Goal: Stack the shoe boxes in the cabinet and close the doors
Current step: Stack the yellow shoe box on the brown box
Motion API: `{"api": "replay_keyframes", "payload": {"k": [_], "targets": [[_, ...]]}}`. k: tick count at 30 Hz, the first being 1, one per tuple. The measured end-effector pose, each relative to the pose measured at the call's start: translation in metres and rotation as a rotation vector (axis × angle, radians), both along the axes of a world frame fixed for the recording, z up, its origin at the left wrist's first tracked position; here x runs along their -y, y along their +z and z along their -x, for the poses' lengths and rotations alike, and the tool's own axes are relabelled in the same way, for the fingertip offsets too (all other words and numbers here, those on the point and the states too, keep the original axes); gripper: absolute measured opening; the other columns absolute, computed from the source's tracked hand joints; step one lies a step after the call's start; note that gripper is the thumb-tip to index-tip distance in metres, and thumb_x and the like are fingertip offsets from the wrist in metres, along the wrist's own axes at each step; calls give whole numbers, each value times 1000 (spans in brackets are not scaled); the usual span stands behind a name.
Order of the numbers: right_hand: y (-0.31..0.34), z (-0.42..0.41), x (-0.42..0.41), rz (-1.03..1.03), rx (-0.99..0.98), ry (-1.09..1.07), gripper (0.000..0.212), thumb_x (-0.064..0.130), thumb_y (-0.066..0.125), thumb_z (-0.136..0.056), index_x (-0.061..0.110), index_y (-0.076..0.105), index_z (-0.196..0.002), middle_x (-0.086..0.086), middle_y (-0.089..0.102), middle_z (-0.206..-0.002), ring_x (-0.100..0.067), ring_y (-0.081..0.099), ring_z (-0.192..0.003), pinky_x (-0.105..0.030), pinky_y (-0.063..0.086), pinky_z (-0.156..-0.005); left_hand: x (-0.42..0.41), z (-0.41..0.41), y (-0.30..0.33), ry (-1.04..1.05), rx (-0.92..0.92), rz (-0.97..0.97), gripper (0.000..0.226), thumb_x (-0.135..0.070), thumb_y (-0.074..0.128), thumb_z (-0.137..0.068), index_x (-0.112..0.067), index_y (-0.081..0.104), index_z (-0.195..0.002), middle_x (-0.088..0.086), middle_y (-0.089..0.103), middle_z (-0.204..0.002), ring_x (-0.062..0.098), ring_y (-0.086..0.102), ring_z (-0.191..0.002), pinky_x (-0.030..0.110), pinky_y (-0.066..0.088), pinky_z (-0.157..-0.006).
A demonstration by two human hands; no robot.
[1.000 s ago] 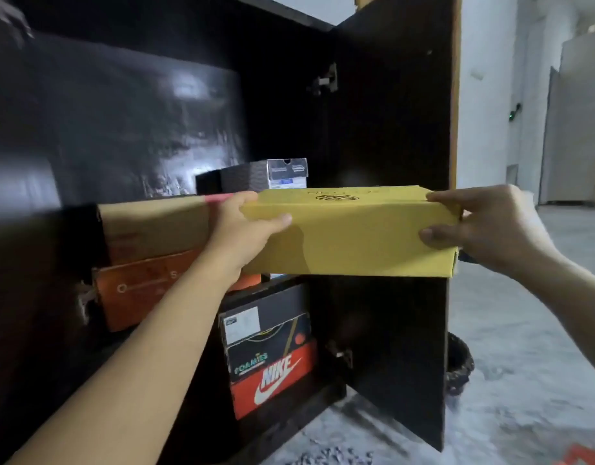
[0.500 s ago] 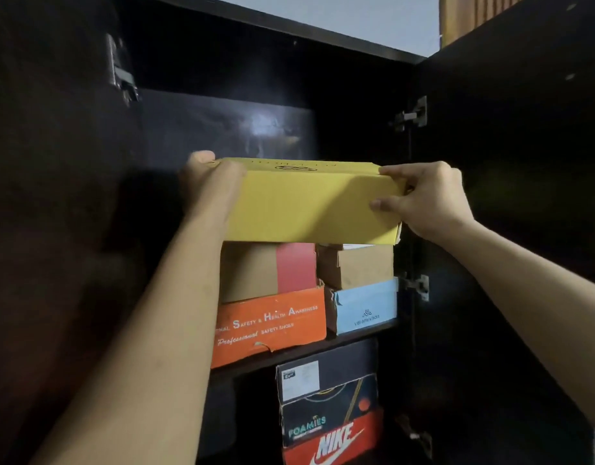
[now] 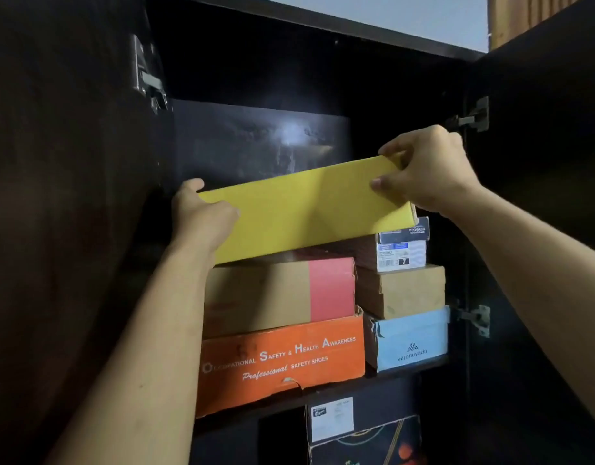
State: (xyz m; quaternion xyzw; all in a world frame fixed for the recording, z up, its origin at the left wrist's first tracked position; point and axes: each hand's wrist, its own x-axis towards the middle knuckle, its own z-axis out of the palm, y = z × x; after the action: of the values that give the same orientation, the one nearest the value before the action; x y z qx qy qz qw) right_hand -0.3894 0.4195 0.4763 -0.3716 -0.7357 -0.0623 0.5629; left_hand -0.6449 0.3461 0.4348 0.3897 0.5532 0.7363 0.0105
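Observation:
A yellow shoe box [image 3: 306, 209] is tilted, its right end raised, at the top of the stacks on the cabinet's upper shelf. My left hand [image 3: 202, 216] grips its lower left end. My right hand [image 3: 427, 172] grips its upper right end, thumb on the front face. Under it lies a tan and pink box [image 3: 279, 293] on an orange safety-shoes box [image 3: 282, 360]. To the right a brown box with a white label [image 3: 400, 250] sits on a tan box [image 3: 403, 290] and a light blue box [image 3: 413, 340]. Both dark cabinet doors stand open.
The left door [image 3: 71, 213] and right door [image 3: 544, 196] flank my arms, with metal hinges [image 3: 150, 82] on the frame. Below the shelf edge [image 3: 323, 394] stands a dark box with a white label [image 3: 360, 427]. Dark space remains above the yellow box.
The yellow box went from level to tilted, its right end lifted by my right hand and its left end lowered. The view moved closer to the shelf.

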Motion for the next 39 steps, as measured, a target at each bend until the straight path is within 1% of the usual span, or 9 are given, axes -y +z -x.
{"api": "replay_keyframes", "payload": {"k": [5,10,16,20,25,28,31,35,39], "targets": [[0,10,-12,27,-84,85,45,28,85,-69,20,71,-111,-5,63,-96,-17,56,-93,-27,50,-80,8,10,26,192,-148,-74,71,1,64,-81,-19,38,-144,3,46,-138,20,51,-120,28,45,-92],[-29,39,-57,187,-116,103,46,27,87,-67,21,70,-110,-6,65,-98,-18,59,-97,-29,52,-86,-14,16,2,301,-219,12,70,6,59,-77,-16,44,-142,11,49,-139,29,48,-127,38,41,-107],[-52,66,-103,271,-90,105,44,22,82,-74,21,66,-116,-2,58,-95,-17,48,-96,-22,37,-76,-39,32,-37,289,-208,18,70,13,56,-79,-15,45,-142,9,45,-146,25,41,-135,31,36,-109],[-58,79,-122,297,-102,99,45,22,78,-78,25,64,-121,-9,66,-108,-25,55,-104,-28,45,-82,-49,41,-38,263,-191,54,80,13,57,-81,-19,33,-150,7,40,-151,23,39,-138,22,35,-103],[-62,93,-133,295,-86,57,47,24,72,-83,26,59,-128,-13,65,-114,-32,55,-111,-34,45,-88,-60,50,-46,301,-257,255,100,1,69,-80,-26,11,-155,6,28,-158,29,36,-138,35,38,-107],[-65,98,-134,295,-86,42,47,24,70,-85,27,57,-130,-15,65,-116,-34,56,-111,-36,45,-89,-66,67,-55,304,-213,262,86,-12,80,-73,-22,36,-146,9,57,-135,34,55,-119,43,48,-98],[-66,101,-131,291,-94,26,47,23,69,-86,26,56,-131,-15,64,-117,-36,56,-112,-38,46,-89,-69,74,-63,326,-183,271,63,-19,83,-69,-16,56,-126,10,67,-118,35,62,-106,46,53,-89],[-67,98,-125,274,-108,18,49,23,69,-85,27,56,-132,-14,65,-118,-34,56,-113,-36,45,-87,-72,74,-65,339,-156,246,50,-17,82,-70,-11,62,-116,12,68,-112,36,63,-104,47,54,-87],[-71,94,-117,267,-86,9,52,23,65,-89,27,50,-139,-13,64,-121,-33,55,-114,-35,44,-86,-70,68,-66,348,-162,248,57,-17,80,-73,-8,57,-124,14,65,-119,37,59,-110,47,51,-91]]}}
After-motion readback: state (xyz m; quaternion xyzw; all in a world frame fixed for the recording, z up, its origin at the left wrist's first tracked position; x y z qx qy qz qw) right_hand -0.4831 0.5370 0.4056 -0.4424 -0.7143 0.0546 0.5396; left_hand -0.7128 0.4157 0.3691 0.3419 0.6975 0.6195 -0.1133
